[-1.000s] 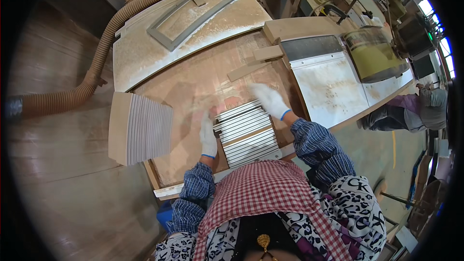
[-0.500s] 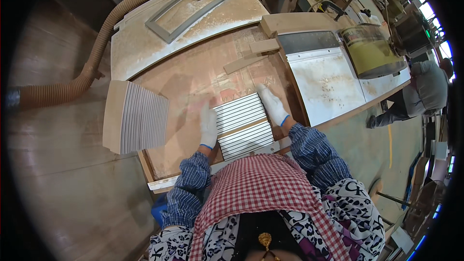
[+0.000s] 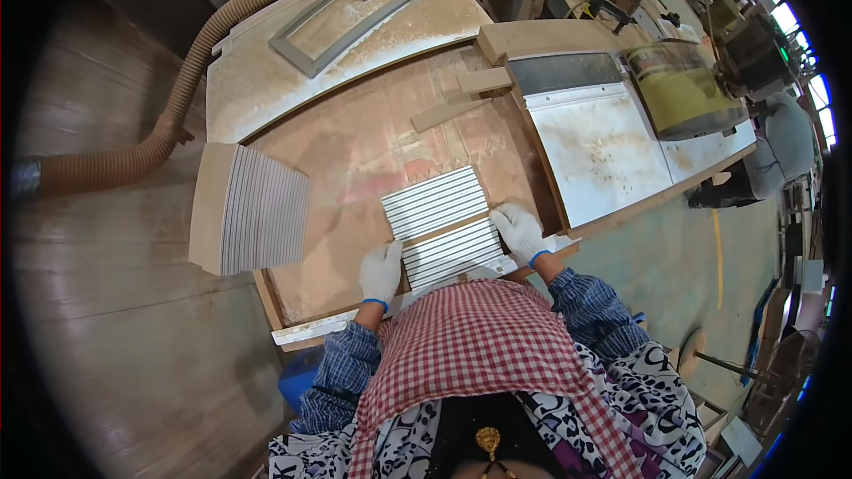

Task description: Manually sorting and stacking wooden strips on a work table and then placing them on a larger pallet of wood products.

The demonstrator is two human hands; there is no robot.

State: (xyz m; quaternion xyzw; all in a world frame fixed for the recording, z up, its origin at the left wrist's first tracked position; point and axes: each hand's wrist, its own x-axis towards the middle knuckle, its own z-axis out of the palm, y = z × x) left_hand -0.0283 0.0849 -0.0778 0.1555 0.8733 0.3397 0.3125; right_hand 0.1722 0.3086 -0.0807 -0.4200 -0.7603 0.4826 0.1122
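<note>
A block of thin white-edged boards (image 3: 441, 204) stands on the bench near my apron, its edges facing up in parallel stripes. A brown board edge crosses the middle and splits the row into a far and a near part. My left hand (image 3: 381, 272), in a white work glove, is closed against the left side of the near part. On the right side, my right hand (image 3: 519, 232), gloved alike, has its fingers bent against the boards by the brown strip. Fingertips of both hands are partly hidden against the block.
Left on the bench leans a stack of brown-faced boards (image 3: 268, 210). Loose wood strips (image 3: 450, 113) lie beyond the block. A dusty panel with a grey frame (image 3: 312, 64) is at the back. To the right stands a yellow-hooded machine (image 3: 679, 93), with another person (image 3: 781, 146) beyond it.
Both hands have drawn back toward me along the sides of the board block, from its far part to its near part. The far part now sits slightly further left.
</note>
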